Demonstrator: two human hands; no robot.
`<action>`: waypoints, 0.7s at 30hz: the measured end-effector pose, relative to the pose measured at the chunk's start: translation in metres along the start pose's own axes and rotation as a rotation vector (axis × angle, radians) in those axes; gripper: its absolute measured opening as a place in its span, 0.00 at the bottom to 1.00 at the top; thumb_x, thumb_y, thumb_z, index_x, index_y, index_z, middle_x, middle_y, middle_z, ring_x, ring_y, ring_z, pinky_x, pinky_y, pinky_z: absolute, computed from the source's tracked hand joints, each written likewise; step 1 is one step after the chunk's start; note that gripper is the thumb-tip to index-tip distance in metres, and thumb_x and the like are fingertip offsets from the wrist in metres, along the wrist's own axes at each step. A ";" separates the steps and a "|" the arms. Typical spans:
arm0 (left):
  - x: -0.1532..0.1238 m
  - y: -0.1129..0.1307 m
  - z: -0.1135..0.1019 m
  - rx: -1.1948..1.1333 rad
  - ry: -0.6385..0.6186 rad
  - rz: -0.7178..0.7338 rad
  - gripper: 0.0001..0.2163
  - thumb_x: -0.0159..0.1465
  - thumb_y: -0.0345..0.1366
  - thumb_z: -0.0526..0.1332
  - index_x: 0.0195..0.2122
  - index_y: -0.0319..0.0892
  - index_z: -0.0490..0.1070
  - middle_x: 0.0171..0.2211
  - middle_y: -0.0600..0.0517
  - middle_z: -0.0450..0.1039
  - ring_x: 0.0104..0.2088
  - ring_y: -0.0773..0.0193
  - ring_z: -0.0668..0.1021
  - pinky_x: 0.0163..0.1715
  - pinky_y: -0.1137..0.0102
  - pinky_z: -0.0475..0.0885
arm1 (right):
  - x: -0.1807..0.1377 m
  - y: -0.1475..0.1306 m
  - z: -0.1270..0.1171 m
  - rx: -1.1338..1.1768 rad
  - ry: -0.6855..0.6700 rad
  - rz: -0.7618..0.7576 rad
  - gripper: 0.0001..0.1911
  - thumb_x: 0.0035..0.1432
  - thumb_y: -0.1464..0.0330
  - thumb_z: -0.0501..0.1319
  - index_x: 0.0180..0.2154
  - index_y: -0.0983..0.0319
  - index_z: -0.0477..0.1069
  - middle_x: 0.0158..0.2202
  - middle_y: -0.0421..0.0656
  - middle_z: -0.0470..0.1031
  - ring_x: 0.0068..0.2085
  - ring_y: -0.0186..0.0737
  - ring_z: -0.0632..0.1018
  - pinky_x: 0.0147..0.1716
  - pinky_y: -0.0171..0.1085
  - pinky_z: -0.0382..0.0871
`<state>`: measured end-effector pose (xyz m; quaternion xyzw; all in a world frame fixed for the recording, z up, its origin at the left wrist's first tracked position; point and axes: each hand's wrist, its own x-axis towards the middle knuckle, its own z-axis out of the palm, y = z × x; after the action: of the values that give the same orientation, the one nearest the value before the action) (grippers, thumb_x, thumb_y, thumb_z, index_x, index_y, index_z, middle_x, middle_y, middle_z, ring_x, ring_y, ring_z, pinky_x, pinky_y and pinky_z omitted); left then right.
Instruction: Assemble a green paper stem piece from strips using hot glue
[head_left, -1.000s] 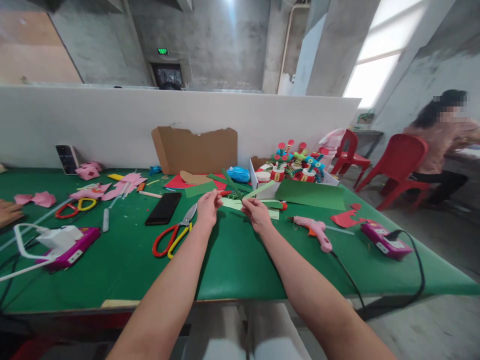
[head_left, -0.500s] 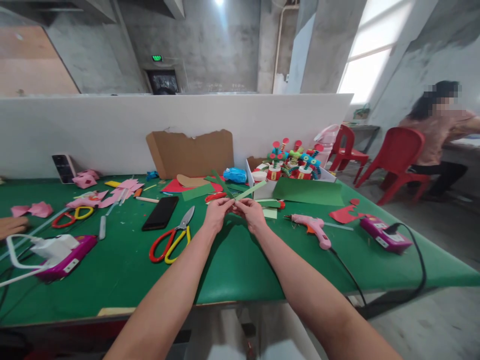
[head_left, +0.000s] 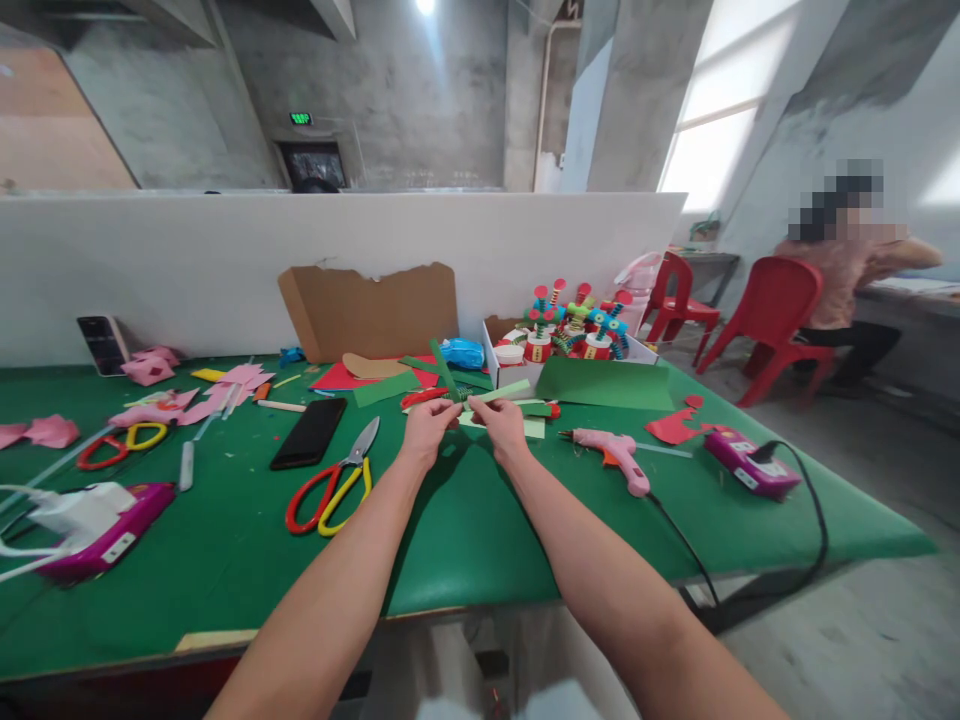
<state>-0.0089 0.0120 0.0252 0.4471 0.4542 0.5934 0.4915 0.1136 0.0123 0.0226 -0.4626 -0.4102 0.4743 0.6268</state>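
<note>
Over the middle of the green table, my left hand (head_left: 431, 428) pinches a dark green paper strip (head_left: 444, 368) that points up and away. My right hand (head_left: 499, 420), closed beside it, pinches a light green paper strip (head_left: 510, 391) that slants to the right. Between my fingertips the two strips meet; how they are folded there is too small to make out. Close to my left forearm lie large scissors (head_left: 351, 458) with one red and one yellow handle. A pink glue gun (head_left: 616, 450) rests to the right of my right hand.
Behind my hands stand a cardboard piece (head_left: 375, 315) and a white box (head_left: 491, 365) with several spring-limbed paper figures (head_left: 538, 345). A black phone (head_left: 307, 434), pink paper scraps (head_left: 244, 380) and purple power strips (head_left: 754, 465) lie around. A person (head_left: 840, 260) sits at the right.
The view has swung a little to the right. In my left hand the dark green strip stands steeper. Another person's hand has left the view at the left edge.
</note>
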 end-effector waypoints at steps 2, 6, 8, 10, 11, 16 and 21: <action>0.001 0.000 -0.002 -0.003 0.014 0.007 0.14 0.39 0.42 0.75 0.20 0.39 0.74 0.17 0.55 0.69 0.20 0.69 0.69 0.24 0.72 0.63 | 0.004 -0.003 -0.004 0.038 0.039 0.008 0.17 0.35 0.56 0.72 0.19 0.62 0.73 0.16 0.37 0.71 0.23 0.34 0.71 0.29 0.36 0.68; 0.004 0.000 -0.007 -0.002 0.022 0.025 0.16 0.38 0.44 0.75 0.20 0.40 0.74 0.17 0.56 0.68 0.20 0.69 0.69 0.25 0.72 0.64 | 0.013 -0.008 -0.015 0.097 0.096 -0.001 0.19 0.32 0.55 0.73 0.19 0.62 0.72 0.16 0.37 0.70 0.23 0.34 0.71 0.30 0.36 0.68; 0.006 0.000 -0.009 -0.001 0.021 0.026 0.17 0.37 0.45 0.75 0.20 0.40 0.74 0.16 0.56 0.68 0.20 0.70 0.69 0.24 0.73 0.64 | 0.017 -0.010 -0.020 0.113 0.114 -0.021 0.20 0.33 0.55 0.73 0.18 0.62 0.71 0.16 0.36 0.69 0.23 0.34 0.71 0.29 0.36 0.68; 0.006 0.000 -0.010 -0.006 0.020 0.022 0.17 0.36 0.45 0.76 0.20 0.40 0.74 0.16 0.55 0.69 0.20 0.70 0.69 0.24 0.73 0.64 | 0.020 -0.010 -0.025 0.133 0.130 -0.048 0.20 0.33 0.54 0.73 0.18 0.61 0.70 0.16 0.36 0.68 0.23 0.33 0.70 0.29 0.35 0.68; 0.006 0.000 -0.010 -0.011 0.019 0.020 0.17 0.36 0.45 0.76 0.20 0.40 0.74 0.17 0.55 0.69 0.20 0.70 0.69 0.24 0.73 0.65 | 0.021 -0.010 -0.027 0.146 0.139 -0.061 0.20 0.33 0.55 0.73 0.18 0.61 0.70 0.16 0.35 0.67 0.22 0.32 0.69 0.28 0.35 0.68; 0.007 0.001 -0.011 -0.026 0.009 0.014 0.16 0.37 0.42 0.76 0.20 0.39 0.74 0.16 0.56 0.68 0.19 0.70 0.69 0.24 0.73 0.65 | 0.026 -0.009 -0.031 0.196 0.202 -0.085 0.18 0.34 0.56 0.73 0.22 0.61 0.73 0.18 0.35 0.69 0.22 0.31 0.69 0.29 0.36 0.69; 0.007 -0.001 -0.011 -0.027 0.000 -0.012 0.13 0.39 0.39 0.75 0.20 0.39 0.74 0.17 0.56 0.68 0.19 0.70 0.69 0.24 0.73 0.64 | 0.031 -0.006 -0.036 0.199 0.256 -0.130 0.19 0.38 0.54 0.71 0.27 0.61 0.74 0.20 0.37 0.71 0.24 0.33 0.71 0.30 0.37 0.71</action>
<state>-0.0199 0.0180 0.0225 0.4380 0.4488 0.5964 0.5010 0.1554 0.0354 0.0221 -0.4272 -0.3070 0.4083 0.7460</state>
